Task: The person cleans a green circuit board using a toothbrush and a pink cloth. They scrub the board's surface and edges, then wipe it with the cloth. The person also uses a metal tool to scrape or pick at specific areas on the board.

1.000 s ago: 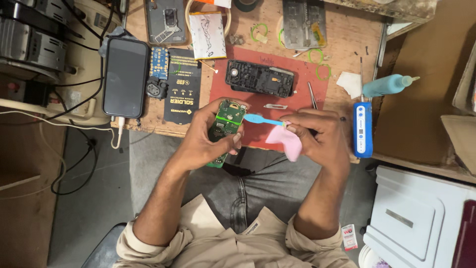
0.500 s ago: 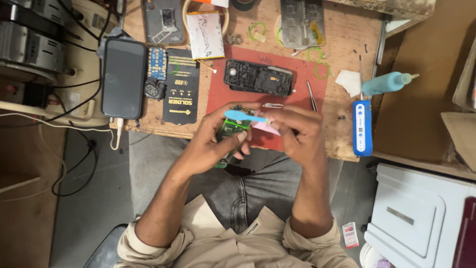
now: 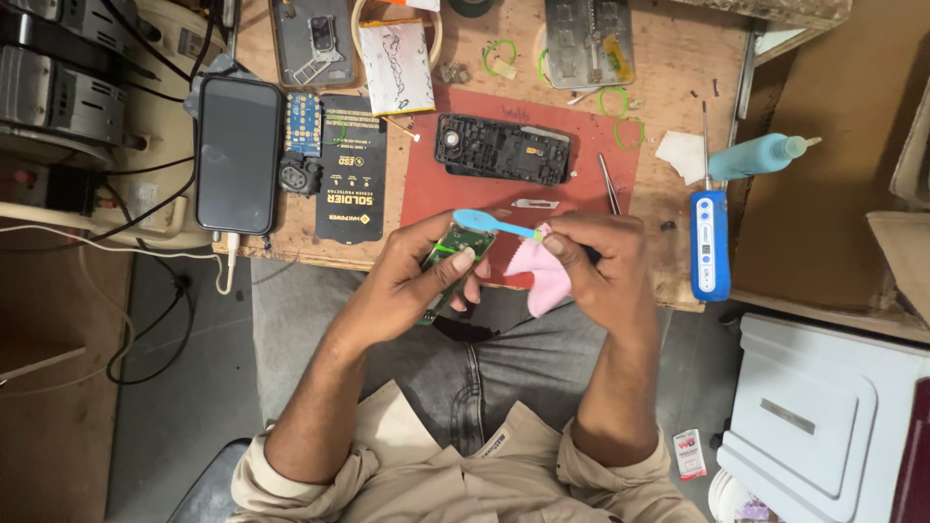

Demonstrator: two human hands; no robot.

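The left hand point(image 3: 417, 276) is curled around a green circuit board point(image 3: 453, 250), thumb pressed on its face, holding it tilted just below the middle of the frame, over the person's lap at the near edge of the surface point(image 3: 678, 68). The right hand point(image 3: 601, 266) is closed too — its fingertips pinch the handle of a light blue brush point(image 3: 494, 224), and a pink cloth point(image 3: 542, 271) hangs from the same grip. The brush head lies over the top end of the board.

Just above the hands a red mat point(image 3: 426, 189) lies on the worn wooden surface, carrying a black phone frame point(image 3: 502, 150) and, to its right, thin metal tweezers point(image 3: 609, 186). Left of the mat sit a black packet point(image 3: 351, 169) and a dark smartphone point(image 3: 237, 153) (screen off, a cable at its lower end). At the right edge lie a blue and white tool point(image 3: 709, 244) and a pale blue squeeze bottle point(image 3: 760, 157). Green rubber bands point(image 3: 620, 116) are scattered near the top.

Beyond — grey floor point(image 3: 184, 387) at the lower left, cables in the upper left, a white box point(image 3: 823, 426) at the lower right.
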